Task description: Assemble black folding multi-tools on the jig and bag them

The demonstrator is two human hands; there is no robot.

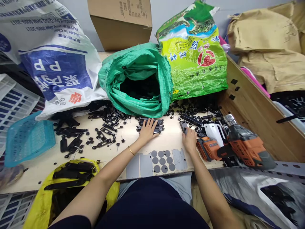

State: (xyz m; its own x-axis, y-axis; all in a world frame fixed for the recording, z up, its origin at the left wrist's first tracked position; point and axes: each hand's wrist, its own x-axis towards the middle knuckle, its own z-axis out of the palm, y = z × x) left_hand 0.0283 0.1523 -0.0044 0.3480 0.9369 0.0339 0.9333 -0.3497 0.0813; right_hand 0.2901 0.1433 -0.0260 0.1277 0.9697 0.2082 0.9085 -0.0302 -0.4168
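Note:
My left hand point(148, 129) lies flat with fingers spread on a small stack of long black plastic parts point(160, 124) in front of the open green woven sack point(140, 81). My right hand point(189, 138) is closed around one black plastic part point(183, 126), which sticks out above my fingers. Several loose black parts and small screws point(105, 133) are scattered over the wooden table point(171, 136). An orange and grey power drill point(238, 144) lies just right of my right hand.
A blue mesh basket point(27, 138) sits at the left edge. A yellow bag with black parts point(71, 178) hangs at the near left. A white and blue sack point(52, 60), cardboard box point(121, 20) and green printed bag point(195, 54) stand behind.

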